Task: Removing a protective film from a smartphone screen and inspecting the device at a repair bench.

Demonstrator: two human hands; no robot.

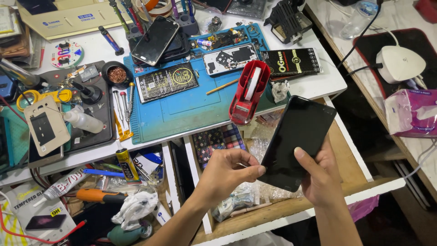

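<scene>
A black smartphone [298,141] with a dark screen is held tilted above an open wooden drawer [350,157]. My right hand [321,175] grips its lower right edge, thumb lying on the glass. My left hand [227,171] pinches at the phone's left edge with fingertips together. Both hands are in the lower middle of the head view.
A blue work mat [182,109] on the white desk carries a red tape dispenser [248,93], another phone [155,40], a phone back and small tools. Open drawers below hold glue tubes [126,165], tissue and packets. A pink tissue pack [412,111] lies on the right bench.
</scene>
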